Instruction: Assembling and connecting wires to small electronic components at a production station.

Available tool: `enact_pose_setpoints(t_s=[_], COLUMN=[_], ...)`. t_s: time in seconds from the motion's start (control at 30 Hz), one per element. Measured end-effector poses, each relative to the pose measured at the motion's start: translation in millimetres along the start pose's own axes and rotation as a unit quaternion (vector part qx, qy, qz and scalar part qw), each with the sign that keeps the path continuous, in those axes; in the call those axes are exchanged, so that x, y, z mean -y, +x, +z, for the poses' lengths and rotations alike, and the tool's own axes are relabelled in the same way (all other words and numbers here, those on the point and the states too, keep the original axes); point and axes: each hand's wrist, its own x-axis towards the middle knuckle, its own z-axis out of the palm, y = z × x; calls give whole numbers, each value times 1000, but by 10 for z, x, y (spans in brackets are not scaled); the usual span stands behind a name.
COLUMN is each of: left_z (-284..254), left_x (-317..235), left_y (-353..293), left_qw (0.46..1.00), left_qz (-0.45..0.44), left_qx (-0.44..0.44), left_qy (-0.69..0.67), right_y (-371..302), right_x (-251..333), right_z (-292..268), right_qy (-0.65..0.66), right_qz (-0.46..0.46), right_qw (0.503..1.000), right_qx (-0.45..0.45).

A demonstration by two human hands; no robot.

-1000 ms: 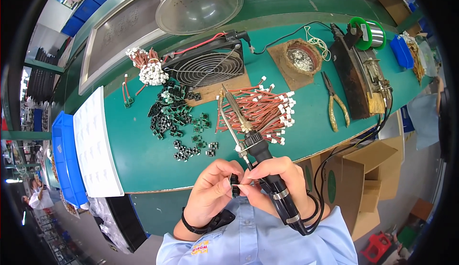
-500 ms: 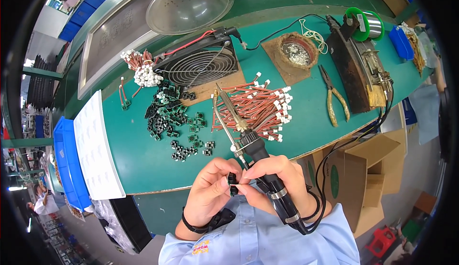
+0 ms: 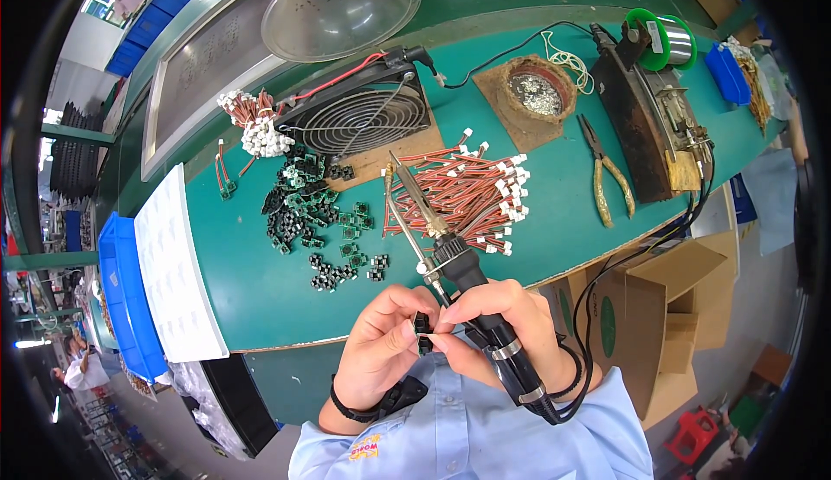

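Note:
Near the bench's front edge, my left hand (image 3: 377,341) pinches a small black part (image 3: 421,324) between thumb and fingers. My right hand (image 3: 515,314) is wrapped round a soldering iron (image 3: 463,265) with a feed tube clamped along it. Its thumb and forefinger also meet at the black part's edge; whether they grip it, I cannot tell. The iron's tip points away, over a pile of red-and-brown wire leads (image 3: 463,190) with white connectors. Left of that pile lie small green circuit boards (image 3: 303,173) and several little black components (image 3: 327,274).
A fan (image 3: 363,121) lies behind the boards, beside bundled leads (image 3: 260,125). Farther right are a solder-filled round pot (image 3: 541,95), pliers (image 3: 606,173), and a feeder (image 3: 636,125) with a solder spool (image 3: 666,43). A white tray (image 3: 177,264) and blue bin (image 3: 125,294) stand left; cardboard boxes (image 3: 645,324) sit lower right.

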Motion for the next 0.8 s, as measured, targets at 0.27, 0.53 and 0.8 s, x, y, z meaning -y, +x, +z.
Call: enact_pose_setpoints(t_s=[0.27, 0.53, 0.8], left_z=[-28, -40, 10], left_x=[20, 17, -31], left_y=[-3, -14, -21], left_qw=[1000, 1000, 999], left_qz=[3, 3, -7], left_qx=[3, 8, -10], left_qy=[2, 14, 51], right_y=[12, -4, 20], right_x=[7, -16, -4], right_z=[-19, -21, -79], right_qy=[7, 15, 25], right_qz=[10, 19, 28], right_qw=[1000, 1000, 999], right_qx=[5, 10, 24])
